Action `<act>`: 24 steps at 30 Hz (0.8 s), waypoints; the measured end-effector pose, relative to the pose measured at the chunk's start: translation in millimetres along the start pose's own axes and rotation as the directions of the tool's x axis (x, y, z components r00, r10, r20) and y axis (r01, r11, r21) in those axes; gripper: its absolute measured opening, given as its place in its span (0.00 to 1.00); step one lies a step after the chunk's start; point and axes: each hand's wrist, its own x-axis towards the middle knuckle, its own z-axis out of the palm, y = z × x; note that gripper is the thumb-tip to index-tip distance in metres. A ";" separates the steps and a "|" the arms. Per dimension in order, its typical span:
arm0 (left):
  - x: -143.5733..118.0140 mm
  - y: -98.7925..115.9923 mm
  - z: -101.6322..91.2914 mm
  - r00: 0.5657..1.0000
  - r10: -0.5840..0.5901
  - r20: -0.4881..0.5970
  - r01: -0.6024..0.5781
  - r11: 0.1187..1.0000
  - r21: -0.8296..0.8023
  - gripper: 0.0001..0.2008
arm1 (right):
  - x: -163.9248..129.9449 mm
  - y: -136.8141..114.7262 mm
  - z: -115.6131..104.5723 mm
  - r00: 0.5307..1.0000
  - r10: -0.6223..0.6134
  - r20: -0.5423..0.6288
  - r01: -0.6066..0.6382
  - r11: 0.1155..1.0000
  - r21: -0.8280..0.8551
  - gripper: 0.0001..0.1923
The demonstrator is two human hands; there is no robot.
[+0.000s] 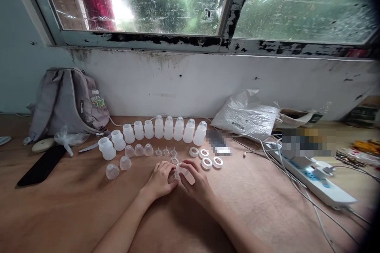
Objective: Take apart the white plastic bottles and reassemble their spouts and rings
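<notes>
Below the curved row of frosted bottles [168, 129], the right hand [196, 182] grasps a translucent, rounded plastic piece [189, 176]; the left hand [160, 178] curls beside it, its grip impossible to tell. Smooth white rings [206, 167] lie before the row's right end, clear domed caps [139, 150] before its left.

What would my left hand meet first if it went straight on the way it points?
Probably the clear piece in your right hand, just beyond your left hand; depth is unclear, so they may already touch.

Clear piece [187, 174]: partly behind right fingers [195, 169] | forearms [124, 219], window [166, 4]: cut off
</notes>
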 end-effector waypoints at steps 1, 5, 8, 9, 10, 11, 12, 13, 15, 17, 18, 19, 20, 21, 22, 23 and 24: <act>0.0 -2.1 -2.1 1.000 0.001 -0.005 -0.001 1.000 -0.018 0.13 | -2.1 -0.9 2.0 0.999 -0.005 0.036 0.004 1.000 0.014 0.13; 0.3 -7.8 -8.3 0.993 -0.022 -0.112 0.014 0.998 -0.065 0.16 | -6.5 4.1 7.5 0.980 0.053 0.190 -0.057 0.998 0.016 0.19; 0.8 -5.6 -8.0 0.988 -0.022 -0.150 0.012 0.998 -0.067 0.12 | -7.5 11.0 11.5 0.961 0.099 0.256 -0.104 0.995 0.005 0.20; 0.8 -3.9 -7.0 0.989 -0.012 -0.146 0.002 0.998 -0.064 0.10 | -7.9 12.8 12.7 0.958 0.101 0.270 -0.107 0.994 0.009 0.20; 0.9 -2.2 -5.7 0.990 -0.002 -0.141 -0.007 0.998 -0.062 0.09 | -8.2 14.3 13.9 0.957 0.098 0.274 -0.106 0.994 0.014 0.20; 0.8 -0.4 -4.3 0.990 0.004 -0.138 -0.012 0.998 -0.059 0.08 | -8.5 15.4 14.9 0.957 0.094 0.273 -0.103 0.995 0.019 0.19; 0.8 1.0 -2.7 0.990 0.002 -0.139 -0.010 0.998 -0.058 0.08 | -8.8 16.2 15.7 0.959 0.089 0.270 -0.099 0.995 0.022 0.19; 0.7 2.1 -0.9 0.990 -0.006 -0.141 -0.002 0.998 -0.058 0.07 | -9.1 16.8 16.5 0.960 0.087 0.265 -0.096 0.995 0.023 0.19; 0.8 3.1 2.6 0.989 -0.037 -0.145 0.029 0.998 -0.060 0.05 | -9.4 17.5 17.6 0.962 0.090 0.256 -0.099 0.995 0.022 0.20; 1.2 3.0 6.0 0.988 -0.071 -0.140 0.063 0.996 -0.062 0.04 | -9.4 17.8 18.5 0.963 0.091 0.253 -0.100 0.995 0.025 0.20; 1.6 2.9 7.5 0.988 -0.080 -0.135 0.072 0.995 -0.065 0.04 | -9.3 17.8 18.8 0.964 0.087 0.250 -0.097 0.995 0.027 0.19; 2.0 2.9 8.7 0.988 -0.083 -0.129 0.075 0.995 -0.070 0.05 | -9.2 17.6 19.0 0.965 0.082 0.249 -0.092 0.995 0.028 0.19; 2.5 3.1 9.7 0.989 -0.081 -0.121 0.072 0.994 -0.079 0.06 | -9.1 17.4 19.1 0.966 0.075 0.248 -0.085 0.996 0.029 0.19; 2.9 3.6 10.2 0.991 -0.075 -0.111 0.065 0.994 -0.089 0.06 | -9.0 17.0 19.1 0.966 0.069 0.248 -0.078 0.997 0.029 0.20; 3.2 4.4 10.5 0.993 -0.068 -0.101 0.058 0.993 -0.099 0.06 | -8.9 16.7 19.0 0.966 0.064 0.249 -0.073 0.997 0.028 0.20; 3.4 5.3 10.4 0.994 -0.063 -0.091 0.053 0.993 -0.109 0.04 | -8.9 16.3 18.8 0.966 0.061 0.251 -0.070 0.997 0.028 0.20; 3.4 6.2 10.2 0.994 -0.062 -0.085 0.051 0.992 -0.119 0.04 | -9.0 15.9 18.6 0.965 0.058 0.255 -0.067 0.997 0.028 0.21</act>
